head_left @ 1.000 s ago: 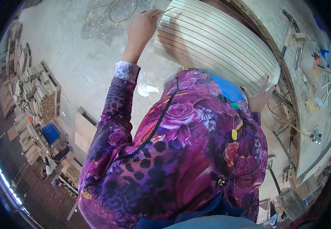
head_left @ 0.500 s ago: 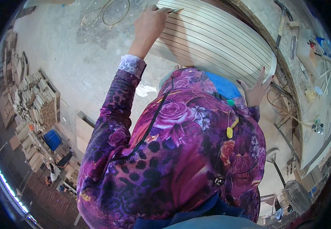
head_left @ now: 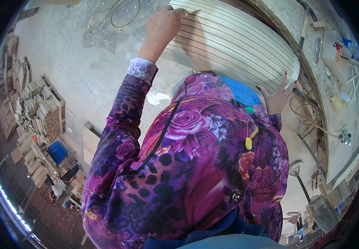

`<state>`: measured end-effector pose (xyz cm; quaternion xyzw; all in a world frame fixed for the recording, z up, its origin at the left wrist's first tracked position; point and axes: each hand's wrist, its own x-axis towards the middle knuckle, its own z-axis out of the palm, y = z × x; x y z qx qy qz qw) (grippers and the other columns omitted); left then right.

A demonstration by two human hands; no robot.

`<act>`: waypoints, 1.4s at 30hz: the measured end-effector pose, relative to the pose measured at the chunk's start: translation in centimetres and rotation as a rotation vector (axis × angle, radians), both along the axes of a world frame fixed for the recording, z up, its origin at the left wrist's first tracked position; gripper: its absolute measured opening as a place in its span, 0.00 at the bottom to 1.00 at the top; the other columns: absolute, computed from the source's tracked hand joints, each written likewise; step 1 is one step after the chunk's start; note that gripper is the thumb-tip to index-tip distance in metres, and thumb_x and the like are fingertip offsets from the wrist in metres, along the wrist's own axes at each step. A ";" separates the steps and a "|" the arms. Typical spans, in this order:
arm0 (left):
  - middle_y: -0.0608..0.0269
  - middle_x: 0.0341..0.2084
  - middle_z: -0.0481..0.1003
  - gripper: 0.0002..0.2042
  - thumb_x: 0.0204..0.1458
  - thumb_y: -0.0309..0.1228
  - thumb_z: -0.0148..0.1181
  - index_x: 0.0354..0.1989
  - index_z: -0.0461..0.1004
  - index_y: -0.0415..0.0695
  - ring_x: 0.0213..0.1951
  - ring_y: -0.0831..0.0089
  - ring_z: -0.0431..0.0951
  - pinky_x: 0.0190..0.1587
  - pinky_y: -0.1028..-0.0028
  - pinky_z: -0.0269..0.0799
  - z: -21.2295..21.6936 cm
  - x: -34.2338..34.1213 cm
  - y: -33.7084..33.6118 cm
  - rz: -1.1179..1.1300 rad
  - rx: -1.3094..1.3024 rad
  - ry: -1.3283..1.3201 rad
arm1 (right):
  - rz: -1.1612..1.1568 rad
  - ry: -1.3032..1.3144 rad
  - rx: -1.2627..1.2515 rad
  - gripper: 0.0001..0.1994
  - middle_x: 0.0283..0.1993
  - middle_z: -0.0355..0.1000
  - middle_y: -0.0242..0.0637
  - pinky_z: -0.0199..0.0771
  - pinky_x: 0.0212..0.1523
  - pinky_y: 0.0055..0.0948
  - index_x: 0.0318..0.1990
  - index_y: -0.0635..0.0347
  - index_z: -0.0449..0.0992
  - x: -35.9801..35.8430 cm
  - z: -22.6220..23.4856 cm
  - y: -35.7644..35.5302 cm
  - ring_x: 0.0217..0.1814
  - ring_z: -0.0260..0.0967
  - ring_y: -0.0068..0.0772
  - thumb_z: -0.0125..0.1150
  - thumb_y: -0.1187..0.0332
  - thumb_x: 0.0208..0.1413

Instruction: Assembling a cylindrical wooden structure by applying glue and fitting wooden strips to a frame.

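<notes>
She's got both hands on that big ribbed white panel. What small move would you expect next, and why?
Probably a slight lift to level it. The left hand grips the top edge of the ribbed white panel, while the right hand only braces its lower right corner with spread fingers, and the panel sits tilted in front of the workbench.

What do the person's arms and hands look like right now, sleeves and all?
Both hands are bare. The left hand comes out of a long purple sleeve printed with roses and dark spots, ending in a pale patterned cuff. The right hand has red-painted nails; its sleeve is mostly hidden.
</notes>
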<state>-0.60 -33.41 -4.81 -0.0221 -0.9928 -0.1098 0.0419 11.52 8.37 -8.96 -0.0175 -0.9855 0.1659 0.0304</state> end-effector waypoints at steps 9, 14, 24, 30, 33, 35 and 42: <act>0.63 0.43 0.81 0.12 0.62 0.39 0.54 0.50 0.81 0.65 0.37 0.52 0.83 0.38 0.56 0.79 0.4 -0.7 0.0 -0.013 -0.109 0.035 | 0.002 0.009 0.008 0.64 0.78 0.34 0.66 0.46 0.75 0.56 0.78 0.39 0.45 0.0 -0.3 0.0 0.81 0.31 0.66 0.80 0.41 0.33; 0.61 0.42 0.81 0.13 0.61 0.37 0.52 0.49 0.82 0.65 0.39 0.52 0.83 0.38 0.55 0.79 0.8 -0.5 -0.3 0.032 0.043 -0.088 | 0.001 0.019 -0.025 0.64 0.78 0.33 0.67 0.46 0.75 0.56 0.78 0.38 0.45 0.1 -0.2 0.2 0.81 0.31 0.67 0.81 0.41 0.33; 0.57 0.40 0.82 0.12 0.60 0.35 0.53 0.47 0.82 0.61 0.39 0.51 0.83 0.38 0.54 0.79 0.9 0.4 0.0 0.063 -0.073 -0.002 | 0.009 0.024 0.009 0.64 0.78 0.35 0.66 0.47 0.74 0.57 0.78 0.38 0.46 0.0 -0.4 0.3 0.81 0.31 0.66 0.80 0.40 0.33; 0.58 0.36 0.83 0.13 0.63 0.39 0.55 0.52 0.81 0.58 0.35 0.53 0.83 0.36 0.59 0.78 0.8 0.0 -1.1 0.099 0.216 -0.117 | 0.000 0.001 0.023 0.64 0.78 0.35 0.65 0.47 0.74 0.57 0.78 0.40 0.46 0.0 -0.2 0.2 0.81 0.31 0.65 0.79 0.38 0.34; 0.53 0.34 0.82 0.12 0.61 0.37 0.55 0.49 0.82 0.60 0.38 0.51 0.82 0.37 0.54 0.77 0.8 0.6 -1.8 0.060 0.283 0.001 | 0.001 -0.004 0.040 0.64 0.78 0.35 0.65 0.47 0.74 0.57 0.78 0.40 0.46 0.0 -0.2 0.2 0.81 0.31 0.65 0.79 0.38 0.33; 0.54 0.36 0.82 0.12 0.61 0.37 0.56 0.49 0.82 0.60 0.37 0.51 0.82 0.37 0.54 0.77 0.6 1.7 -1.6 0.052 0.182 0.031 | 0.010 0.002 0.045 0.63 0.78 0.35 0.65 0.47 0.74 0.57 0.78 0.40 0.46 0.0 -0.2 0.3 0.81 0.31 0.65 0.79 0.38 0.33; 0.57 0.40 0.80 0.12 0.60 0.36 0.57 0.49 0.82 0.60 0.40 0.52 0.81 0.39 0.56 0.77 -0.2 4.2 -0.8 0.114 0.184 0.021 | 0.021 0.026 0.012 0.63 0.78 0.36 0.66 0.49 0.74 0.58 0.78 0.41 0.47 -0.1 -0.3 0.3 0.81 0.32 0.67 0.79 0.38 0.34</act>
